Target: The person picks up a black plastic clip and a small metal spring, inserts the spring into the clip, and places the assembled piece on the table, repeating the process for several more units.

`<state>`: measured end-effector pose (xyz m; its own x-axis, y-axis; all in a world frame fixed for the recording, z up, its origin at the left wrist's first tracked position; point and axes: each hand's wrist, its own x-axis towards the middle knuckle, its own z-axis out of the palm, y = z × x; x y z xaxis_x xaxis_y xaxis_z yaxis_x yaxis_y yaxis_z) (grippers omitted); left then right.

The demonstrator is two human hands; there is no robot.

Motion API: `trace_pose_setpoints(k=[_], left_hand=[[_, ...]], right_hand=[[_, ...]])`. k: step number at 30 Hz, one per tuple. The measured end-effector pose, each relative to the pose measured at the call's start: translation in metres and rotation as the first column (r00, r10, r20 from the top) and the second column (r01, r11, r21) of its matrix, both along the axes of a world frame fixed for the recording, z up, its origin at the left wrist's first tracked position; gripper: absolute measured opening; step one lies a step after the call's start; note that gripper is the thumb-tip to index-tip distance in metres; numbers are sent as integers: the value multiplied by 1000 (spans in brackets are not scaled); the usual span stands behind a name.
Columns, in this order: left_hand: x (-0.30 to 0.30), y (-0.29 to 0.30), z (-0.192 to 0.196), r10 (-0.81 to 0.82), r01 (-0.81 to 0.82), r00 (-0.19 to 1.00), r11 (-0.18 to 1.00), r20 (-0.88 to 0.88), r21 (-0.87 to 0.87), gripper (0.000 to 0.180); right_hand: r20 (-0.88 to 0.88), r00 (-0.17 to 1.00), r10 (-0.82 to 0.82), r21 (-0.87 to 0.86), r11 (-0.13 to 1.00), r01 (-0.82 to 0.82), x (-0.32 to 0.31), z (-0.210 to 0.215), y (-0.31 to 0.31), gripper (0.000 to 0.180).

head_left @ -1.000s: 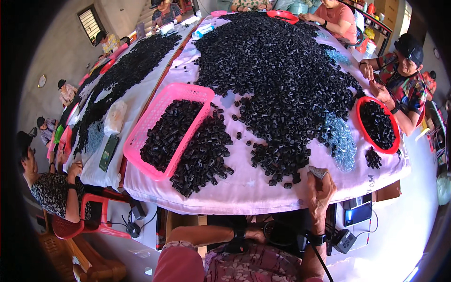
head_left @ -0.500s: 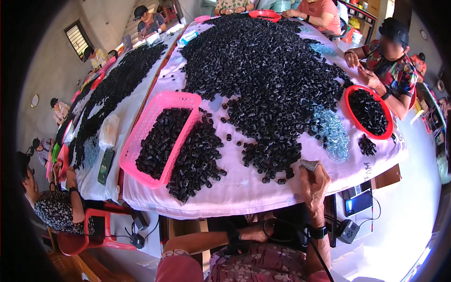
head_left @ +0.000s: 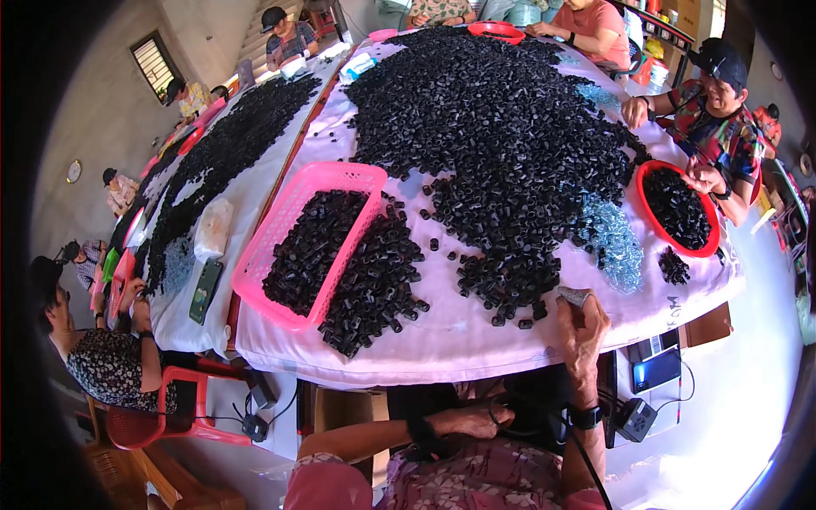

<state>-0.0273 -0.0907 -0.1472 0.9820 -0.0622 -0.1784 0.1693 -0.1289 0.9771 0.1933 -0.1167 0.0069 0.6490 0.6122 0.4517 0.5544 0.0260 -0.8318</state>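
At the table's front edge, my right hand [head_left: 583,340] rests with its thumb and fingers closed round a small grey wedge-shaped piece [head_left: 575,296]. Just beyond it lies the big heap of small black plastic parts [head_left: 501,119]. My left hand [head_left: 476,419] is low in front of my body, below the table edge. Its fingers are curled, and a black cable [head_left: 495,415] loops at them; whether they grip it is hard to see. On the heap's right side lie small clear bluish pieces [head_left: 610,246].
A pink basket [head_left: 246,276] of black parts stands left, with a loose pile [head_left: 370,297] beside it. A red bowl [head_left: 712,242] of parts is at right, near a co-worker [head_left: 722,119]. A phone [head_left: 205,291] lies on the left table. Other people sit around both tables.
The whole view has shifted slightly, so the table sits a little further right. My hands keep nearly the same pose. The co-worker at right has moved their hands apart.
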Motion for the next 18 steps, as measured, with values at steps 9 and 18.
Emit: trace_pose_setpoints(k=[9, 18], left_hand=[[-16, 43, 150, -343, 344, 937, 939, -65, 3, 18], [-67, 116, 217, 694, -725, 686, 677, 220, 128, 16]], right_hand=[[15, 999, -33, -38, 999, 34, 0, -1, 3, 9], [30, 998, -61, -38, 997, 62, 0, 0, 5, 10]])
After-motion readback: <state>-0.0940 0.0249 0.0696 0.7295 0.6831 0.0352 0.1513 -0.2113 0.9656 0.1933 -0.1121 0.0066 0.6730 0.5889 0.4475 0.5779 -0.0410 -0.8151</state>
